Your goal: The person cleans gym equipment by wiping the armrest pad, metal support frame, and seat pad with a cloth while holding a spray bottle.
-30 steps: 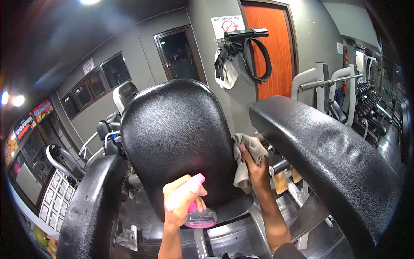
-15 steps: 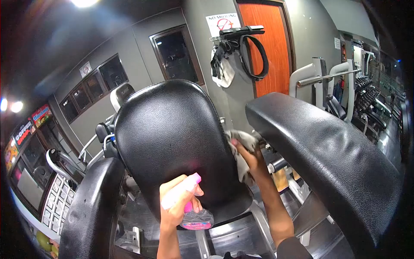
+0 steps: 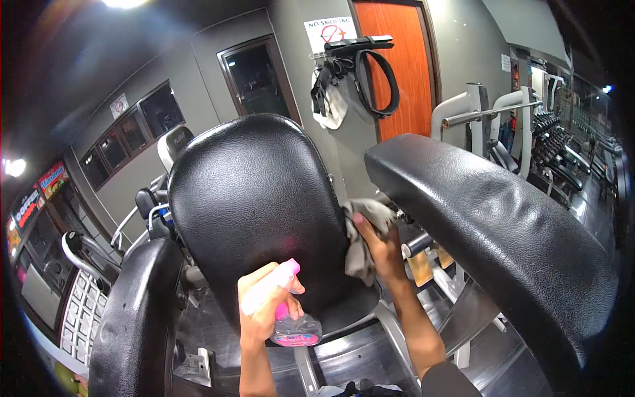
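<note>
My left hand [image 3: 259, 301] is closed around the neck of a spray bottle [image 3: 297, 329] with a pink and white trigger head, a clear body and a pink label. It is held in front of the lower part of a black padded backrest [image 3: 254, 182]. At the right edge of that backrest, my right hand [image 3: 383, 255] grips a crumpled grey cloth [image 3: 360, 261]. The cloth hangs beside the pad's side; some of the fingers are hidden behind it.
Black padded arms flank the backrest, one on the left [image 3: 135, 311] and a larger one on the right [image 3: 489, 225]. Belts [image 3: 377, 83] hang on the wall by an orange door [image 3: 407, 66]. Dumbbell racks [image 3: 549, 135] stand at the far right.
The view has shifted slightly, so most things sit a little further left. My right hand and the cloth stay by the backrest's right edge. My left hand still holds the spray bottle.
</note>
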### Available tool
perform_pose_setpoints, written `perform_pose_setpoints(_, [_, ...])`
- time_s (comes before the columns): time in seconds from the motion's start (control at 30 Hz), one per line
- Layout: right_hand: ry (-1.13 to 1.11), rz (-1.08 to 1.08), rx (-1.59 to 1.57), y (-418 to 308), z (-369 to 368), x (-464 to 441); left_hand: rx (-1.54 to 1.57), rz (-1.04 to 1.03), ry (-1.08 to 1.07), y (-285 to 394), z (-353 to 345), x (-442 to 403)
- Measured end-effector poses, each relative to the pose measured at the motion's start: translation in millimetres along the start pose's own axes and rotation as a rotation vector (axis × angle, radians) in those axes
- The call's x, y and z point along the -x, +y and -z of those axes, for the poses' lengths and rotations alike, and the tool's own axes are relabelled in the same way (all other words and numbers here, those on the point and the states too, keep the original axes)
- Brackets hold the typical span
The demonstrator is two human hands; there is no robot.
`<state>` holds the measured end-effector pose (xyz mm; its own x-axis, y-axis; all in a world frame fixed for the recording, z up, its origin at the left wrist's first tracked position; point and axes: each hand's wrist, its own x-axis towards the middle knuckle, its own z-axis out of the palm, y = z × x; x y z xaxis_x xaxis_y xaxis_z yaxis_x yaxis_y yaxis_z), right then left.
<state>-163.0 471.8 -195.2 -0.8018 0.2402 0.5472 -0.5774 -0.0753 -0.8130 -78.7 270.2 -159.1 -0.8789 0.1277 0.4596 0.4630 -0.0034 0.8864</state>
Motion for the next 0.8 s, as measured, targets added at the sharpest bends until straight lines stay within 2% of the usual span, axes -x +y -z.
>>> perform_pose_setpoints(0.03, [-0.030,-0.105,-0.011,7.0,9.3,11.9,0.018,0.002,0.005,0.1,1.0,1.6])
perform_pose_setpoints(0.07, [-0.039,-0.003,0.044,6.2,18.4,24.9,0.019,0.003,0.007,-0.1,2.3,3.1])
perform_pose_setpoints(0.13, [0.004,-0.014,0.043,36.2,31.5,57.2,0.053,0.011,-0.008,-1.1,4.3,4.4])
perform_pose_setpoints(0.2, [0.049,0.215,0.171,48.5,41.4,73.1,0.043,-0.002,-0.003,-2.6,2.5,3.3])
perform_pose_setpoints(0.27, [0.020,0.351,0.375,13.5,30.6,63.6,0.032,0.009,-0.011,-4.0,0.0,5.0])
perform_pose_setpoints(0.4, [0.061,0.568,0.408,-24.1,-4.2,17.3,-0.025,-0.019,0.004,-4.1,-1.4,4.3])
perform_pose_setpoints(0.53, [0.024,0.565,0.458,-27.2,-10.6,22.9,-0.002,-0.029,0.001,-3.4,1.5,6.1])
perform_pose_setpoints(0.67, [-0.176,0.520,0.599,-11.9,13.8,71.2,0.008,0.003,0.001,0.9,-0.1,6.9])
perform_pose_setpoints(0.73, [-0.141,0.565,0.723,-19.7,25.8,75.3,0.037,-0.014,-0.019,-4.3,1.4,6.0])
perform_pose_setpoints(0.8, [-0.082,0.385,0.683,-15.7,36.3,74.0,0.063,-0.027,-0.041,-5.7,0.2,7.8])
